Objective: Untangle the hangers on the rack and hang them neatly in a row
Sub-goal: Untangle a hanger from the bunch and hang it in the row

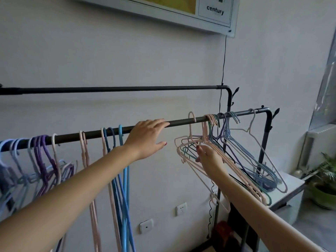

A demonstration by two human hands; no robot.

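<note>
A dark front rail [181, 122] of the rack runs from lower left to upper right. My left hand [147, 137] rests open on it near the middle, fingers spread over the bar. My right hand [209, 157] pinches a pink hanger [190, 142] whose hook is over the rail, at the left edge of a tangled bunch of pink, green, purple and blue hangers [254, 170]. To the left hang blue and pink hangers [120, 170] in a row, and farther left a cluster of purple and pale blue hangers [41, 160].
A second, higher rail [109, 89] runs behind, close to the wall. A white table [291, 186] and a potted plant [325, 179] stand at the right. Wall sockets [181, 209] and a black cord [224, 57] are on the wall.
</note>
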